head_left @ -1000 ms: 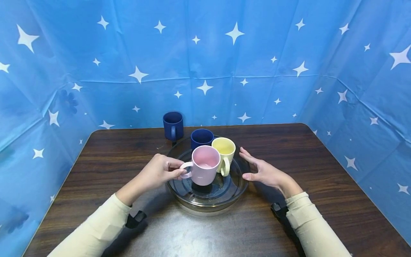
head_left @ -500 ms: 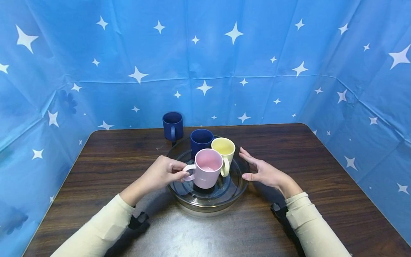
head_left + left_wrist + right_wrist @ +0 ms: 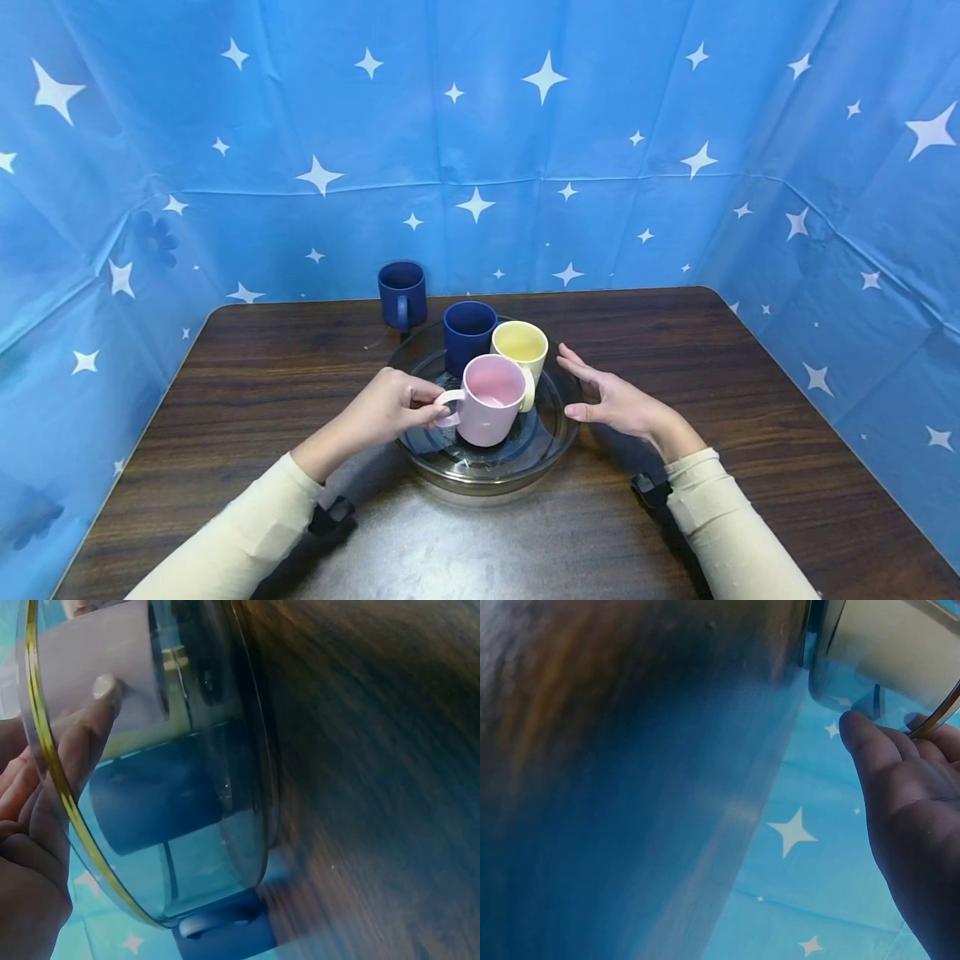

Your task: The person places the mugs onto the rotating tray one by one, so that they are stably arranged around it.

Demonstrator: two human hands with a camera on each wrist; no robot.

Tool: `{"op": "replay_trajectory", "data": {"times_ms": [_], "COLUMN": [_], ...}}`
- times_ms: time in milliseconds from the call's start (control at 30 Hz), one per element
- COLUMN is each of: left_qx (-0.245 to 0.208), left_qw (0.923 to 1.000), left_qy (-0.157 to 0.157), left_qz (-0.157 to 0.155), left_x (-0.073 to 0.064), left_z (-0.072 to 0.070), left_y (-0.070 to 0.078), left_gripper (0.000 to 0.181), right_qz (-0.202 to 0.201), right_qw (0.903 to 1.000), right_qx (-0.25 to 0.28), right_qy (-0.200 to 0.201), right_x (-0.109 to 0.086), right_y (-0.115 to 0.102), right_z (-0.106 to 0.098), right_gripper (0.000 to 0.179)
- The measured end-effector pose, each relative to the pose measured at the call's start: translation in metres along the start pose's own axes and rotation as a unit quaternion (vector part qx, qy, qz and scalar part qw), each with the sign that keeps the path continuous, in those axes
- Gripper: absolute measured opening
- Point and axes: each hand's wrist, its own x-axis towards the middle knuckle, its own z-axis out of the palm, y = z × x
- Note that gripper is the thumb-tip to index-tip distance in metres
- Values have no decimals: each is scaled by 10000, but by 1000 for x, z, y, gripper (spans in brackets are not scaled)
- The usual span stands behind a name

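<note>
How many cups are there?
4: the pink cup held by the left hand; the yellow cup and one blue cup in the glass dish; another blue cup behind it, on the table.

Dish [image 3: 487, 481] looks glassy — table [image 3: 735, 400], glossy wood.

The left hand [image 3: 390, 408] has carried the pink mug [image 3: 487, 417] rightward and toward the person. Held just right of those fingers, the mug is now closer to the right hand's [image 3: 618, 404] thumb. Beyond the left fingertips, more of the blue mug [image 3: 467, 346] shows, while the yellow mug's [image 3: 521, 350] handle is more covered.
</note>
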Motion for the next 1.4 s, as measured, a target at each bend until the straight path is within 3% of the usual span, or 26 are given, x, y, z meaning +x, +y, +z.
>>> {"op": "replay_trajectory", "data": {"times_ms": [233,800,1033,1400], "left_qx": [66,-108,172,198], "left_qw": [10000,9986,9979,9960], "left_qy": [-41,-141,-228,-447], "left_qz": [-19,-499,-588,-745], "left_x": [0,5,6,8], "left_z": [4,6,3,2], "left_y": [-2,-6,-5,-2], "left_gripper": [8,8,6,7], "right_qz": [5,2,2,-62], "right_qw": [10000,10000,10000,9999], "right_qx": [43,23,49,86], "right_qy": [-24,-28,-52,-44], "right_x": [1,1,1,1], "right_y": [0,1,0,2], "right_z": [0,1,0,1], "right_gripper": [84,81,82,88]}}
